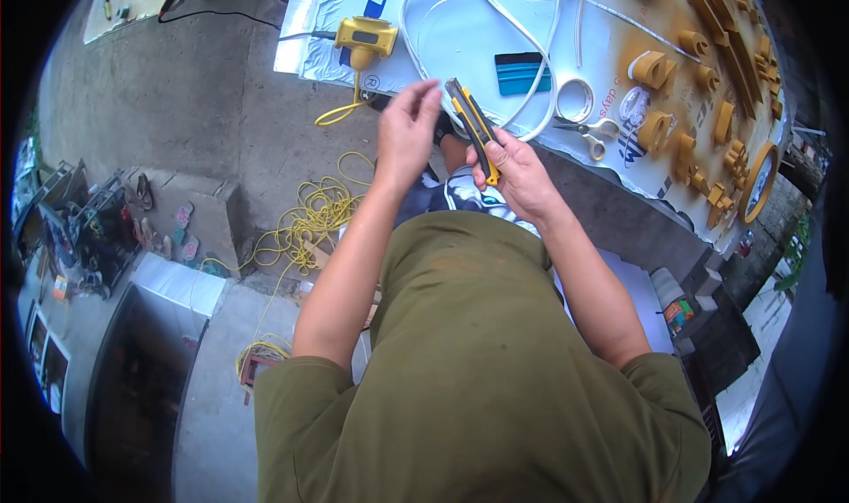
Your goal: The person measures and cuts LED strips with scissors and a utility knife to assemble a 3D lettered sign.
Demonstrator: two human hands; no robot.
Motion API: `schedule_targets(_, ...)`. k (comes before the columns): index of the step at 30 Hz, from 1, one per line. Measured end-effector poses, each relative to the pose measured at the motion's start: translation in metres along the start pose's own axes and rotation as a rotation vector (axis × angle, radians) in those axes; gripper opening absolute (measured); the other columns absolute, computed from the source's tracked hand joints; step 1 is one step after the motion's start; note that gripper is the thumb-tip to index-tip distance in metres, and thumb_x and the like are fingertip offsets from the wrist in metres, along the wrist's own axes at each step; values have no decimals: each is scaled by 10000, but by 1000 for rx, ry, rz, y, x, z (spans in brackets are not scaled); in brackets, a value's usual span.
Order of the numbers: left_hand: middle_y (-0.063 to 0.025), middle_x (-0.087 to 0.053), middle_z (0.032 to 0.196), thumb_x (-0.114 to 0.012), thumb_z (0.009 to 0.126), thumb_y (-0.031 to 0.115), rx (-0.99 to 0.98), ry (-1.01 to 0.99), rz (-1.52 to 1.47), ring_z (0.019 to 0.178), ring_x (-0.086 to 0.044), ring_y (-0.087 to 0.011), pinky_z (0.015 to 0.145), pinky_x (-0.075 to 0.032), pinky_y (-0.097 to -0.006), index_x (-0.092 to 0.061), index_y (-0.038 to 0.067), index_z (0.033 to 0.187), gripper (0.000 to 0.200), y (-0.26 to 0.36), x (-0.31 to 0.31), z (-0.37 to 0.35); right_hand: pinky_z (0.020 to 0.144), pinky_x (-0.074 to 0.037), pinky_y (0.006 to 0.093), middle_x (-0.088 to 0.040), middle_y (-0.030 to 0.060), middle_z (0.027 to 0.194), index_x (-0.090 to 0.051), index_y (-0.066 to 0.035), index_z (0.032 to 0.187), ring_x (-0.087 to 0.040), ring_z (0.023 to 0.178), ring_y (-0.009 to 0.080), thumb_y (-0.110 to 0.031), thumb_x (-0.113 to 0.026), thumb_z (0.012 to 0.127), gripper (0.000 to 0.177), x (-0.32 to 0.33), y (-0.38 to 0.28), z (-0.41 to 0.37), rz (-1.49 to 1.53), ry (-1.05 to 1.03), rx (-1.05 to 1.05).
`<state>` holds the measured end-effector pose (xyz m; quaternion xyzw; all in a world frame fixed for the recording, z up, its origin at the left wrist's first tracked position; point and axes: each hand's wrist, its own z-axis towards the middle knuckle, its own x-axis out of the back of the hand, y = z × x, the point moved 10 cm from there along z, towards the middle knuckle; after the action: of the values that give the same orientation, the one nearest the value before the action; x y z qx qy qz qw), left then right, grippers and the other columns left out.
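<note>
My right hand [517, 171] is closed around the yellow and black handle of a utility knife [476, 123]. The knife points up and to the left, toward the table edge. Just left of its tip is my left hand [409, 132], with fingers loosely bent and nothing visible in them. Beyond both hands, loops of white flat strip [424, 48] lie on the table. A teal squeegee [520, 74] with a dark edge rests partly under one loop. Right of it are a roll of white tape [575, 101] and a pair of scissors [594, 134].
A yellow power tool [364, 39] with a cord sits at the table's left corner. Several ochre-painted cut-out shapes [654, 68] cover the right side of the table sheet [610, 34]. A tangled yellow cord [314, 220] lies on the concrete floor, near a step with sandals [186, 216].
</note>
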<state>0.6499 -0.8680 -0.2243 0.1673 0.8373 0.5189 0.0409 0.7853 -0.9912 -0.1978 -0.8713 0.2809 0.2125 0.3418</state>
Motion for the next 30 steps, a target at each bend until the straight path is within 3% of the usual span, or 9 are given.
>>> schedule_targets(1, -122, -749, 1214, -620, 1103, 267, 46, -118, -200, 1030, -701, -177, 883, -562, -313, -649, -31, 1380, 408, -13, -19, -9, 754, -555, 291, -690, 76, 1095, -527, -19, 1438, -648, 823, 129, -244, -524, 1142, 372, -2, 2, -1, 10, -1, -2)
schedule_targets(3, -85, -736, 1218, -614, 1105, 348, 164, -288, -499, 934, -642, -108, 850, -545, -270, -607, 4, 1445, 484, 4, -43, -28, 788, -559, 302, -686, 89, 1138, -488, -14, 1493, -653, 847, 139, -234, -526, 1139, 418, -10, 4, -2, 10, -20, -35)
schedule_targets(6, -85, -727, 1243, -591, 1103, 395, 367, -352, -769, 818, -608, -72, 743, -521, -217, -593, 18, 1458, 519, -1, -51, -39, 852, -560, 320, -672, 110, 1212, -414, -14, 1572, -661, 901, 155, -209, -516, 1134, 490, -31, -8, -12, 75, -56, -56)
schedule_targets(10, -81, -725, 1218, -589, 1082, 433, 384, -395, -880, 615, -563, -83, 544, -495, -202, -582, 28, 1461, 555, 3, -52, -44, 929, -551, 337, -647, 118, 1251, -340, -20, 1628, -667, 976, 170, -177, -489, 1129, 545, -45, -15, -17, 20, -129, -56)
schedule_targets(16, -94, -722, 1222, -590, 1061, 457, 370, -388, -967, 587, -602, -115, 482, -572, -296, -571, 34, 1469, 588, 7, -55, -50, 868, -566, 326, -651, 94, 1139, -405, -11, 1581, -677, 945, 166, -186, -478, 1138, 482, -39, -11, -18, -123, -92, -15)
schedule_targets(19, -100, -721, 1226, -590, 1059, 459, 358, -391, -929, 581, -604, -120, 488, -577, -299, -572, 33, 1470, 592, 10, -57, -54, 812, -567, 306, -660, 95, 1110, -452, -18, 1541, -679, 902, 155, -206, -473, 1147, 437, -31, -5, -20, -77, -39, -15)
schedule_targets(30, -94, -712, 1242, -578, 1077, 436, 260, -357, -813, 941, -689, -153, 642, -610, -275, -589, 37, 1462, 555, 6, -63, -59, 611, -497, 251, -650, 38, 845, -586, -36, 1304, -609, 653, 111, -343, -521, 1143, 352, -23, -4, -26, -113, 142, -12)
